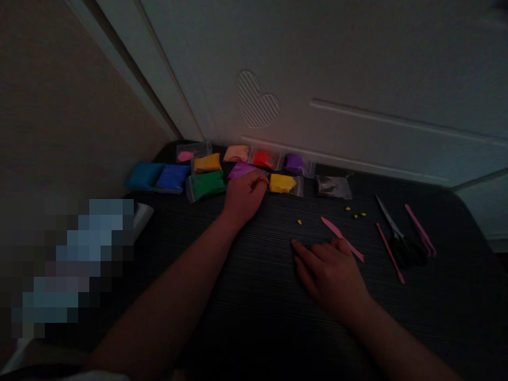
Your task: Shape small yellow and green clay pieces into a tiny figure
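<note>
Left fingers (260,177) at magenta packet (240,169), grip unclear, right fingers (305,250) released, open tabletop (265,238) between, other packets (207,184) near far edge.

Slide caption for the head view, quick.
Left hand at the light-purple packet, right hand by the pink knife.

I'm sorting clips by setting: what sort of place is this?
Probably an indoor craft spot: a dark table holds coloured packets, scissors and a pink knife-like tool.
</note>
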{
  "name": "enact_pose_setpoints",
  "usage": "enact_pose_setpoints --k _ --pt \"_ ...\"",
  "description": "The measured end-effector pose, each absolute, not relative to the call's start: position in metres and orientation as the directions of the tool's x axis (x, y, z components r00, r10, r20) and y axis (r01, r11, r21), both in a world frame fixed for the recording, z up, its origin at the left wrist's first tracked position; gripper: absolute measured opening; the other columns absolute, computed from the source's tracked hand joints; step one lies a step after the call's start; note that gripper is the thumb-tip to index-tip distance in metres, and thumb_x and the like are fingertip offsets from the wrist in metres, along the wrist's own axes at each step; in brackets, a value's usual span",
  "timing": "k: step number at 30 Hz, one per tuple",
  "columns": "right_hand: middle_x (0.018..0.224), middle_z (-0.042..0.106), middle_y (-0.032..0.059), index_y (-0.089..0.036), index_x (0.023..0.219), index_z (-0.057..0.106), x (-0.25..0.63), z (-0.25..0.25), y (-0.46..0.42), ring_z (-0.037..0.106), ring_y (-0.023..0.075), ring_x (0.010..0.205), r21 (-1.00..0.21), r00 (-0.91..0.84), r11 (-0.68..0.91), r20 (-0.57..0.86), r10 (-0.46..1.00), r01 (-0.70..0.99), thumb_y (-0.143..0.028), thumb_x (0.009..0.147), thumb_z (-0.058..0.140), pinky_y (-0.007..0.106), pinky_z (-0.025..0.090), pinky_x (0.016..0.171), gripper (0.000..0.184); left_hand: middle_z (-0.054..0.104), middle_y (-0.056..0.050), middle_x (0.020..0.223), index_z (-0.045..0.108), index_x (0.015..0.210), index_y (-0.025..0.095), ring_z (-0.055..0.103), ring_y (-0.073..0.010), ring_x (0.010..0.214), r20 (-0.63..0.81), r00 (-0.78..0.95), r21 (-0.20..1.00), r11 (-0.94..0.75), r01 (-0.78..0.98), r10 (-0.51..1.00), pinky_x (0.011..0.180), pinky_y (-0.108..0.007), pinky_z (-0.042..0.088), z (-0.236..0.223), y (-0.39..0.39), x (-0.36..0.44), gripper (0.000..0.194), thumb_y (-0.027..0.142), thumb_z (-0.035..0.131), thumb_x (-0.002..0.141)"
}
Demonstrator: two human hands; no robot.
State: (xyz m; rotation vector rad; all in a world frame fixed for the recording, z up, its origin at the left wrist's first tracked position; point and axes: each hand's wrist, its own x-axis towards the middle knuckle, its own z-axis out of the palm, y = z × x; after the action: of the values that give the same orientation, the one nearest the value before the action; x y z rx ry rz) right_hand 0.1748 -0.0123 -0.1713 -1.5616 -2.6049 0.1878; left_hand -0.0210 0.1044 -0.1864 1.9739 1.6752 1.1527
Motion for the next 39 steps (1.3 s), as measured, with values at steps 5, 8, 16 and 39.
enact_pose_setpoints --k 5,8,16,39 --pt "0.072 0.059 0.0026 -0.021 0.114 0.051 0.1745 -0.1717 -0.0132 0.05 0.0157 0.068 -0.165 -0.42 0.421 0.038 0.907 0.892 -0.029 0.084 0.04 0.035 0.025 0.074 0.033 0.061 0.003 0.064 0.063 0.071 0.017 0.05 -0.0095 0.053 0.381 0.004 0.68 -0.283 0.677 0.925 0.054 -0.022 0.038 -0.1869 0.1048 -0.0213 0.018 0.016 0.045 0.072" --pt "0.071 0.059 0.0016 -0.022 0.114 0.05 0.1724 -0.171 -0.0136 0.049 0.0158 0.068 -0.176 -0.46 0.456 0.019 0.888 0.873 -0.03 0.084 0.039 0.035 0.025 0.074 0.033 0.061 0.003 0.064 0.063 0.07 0.017 0.051 -0.0094 0.054 0.391 0.001 0.675 -0.288 0.679 0.92 0.055 -0.021 0.038 -0.1871 0.1051 -0.0213 0.017 0.016 0.046 0.071" --pt "0.075 0.06 0.0016 -0.022 0.113 0.05 0.1743 -0.1707 -0.0128 0.05 0.0164 0.071 -0.187 -0.424 0.419 0.011 0.906 0.889 -0.031 0.085 0.037 0.036 0.025 0.076 0.032 0.061 0.004 0.063 0.063 0.071 0.017 0.05 -0.0092 0.051 0.376 -0.007 0.679 -0.27 0.683 0.926 0.053 -0.022 0.037 -0.1864 0.105 -0.0211 0.017 0.017 0.046 0.071" --pt "0.075 0.059 0.001 -0.024 0.114 0.049 0.1727 -0.1726 -0.0125 0.05 0.0166 0.071 -0.19 -0.435 0.428 0.007 0.9 0.883 -0.031 0.085 0.036 0.037 0.026 0.076 0.032 0.061 0.003 0.065 0.063 0.072 0.016 0.05 -0.0086 0.053 0.389 0.009 0.662 -0.286 0.692 0.921 0.054 -0.02 0.037 -0.1868 0.1052 -0.0215 0.018 0.016 0.045 0.072"
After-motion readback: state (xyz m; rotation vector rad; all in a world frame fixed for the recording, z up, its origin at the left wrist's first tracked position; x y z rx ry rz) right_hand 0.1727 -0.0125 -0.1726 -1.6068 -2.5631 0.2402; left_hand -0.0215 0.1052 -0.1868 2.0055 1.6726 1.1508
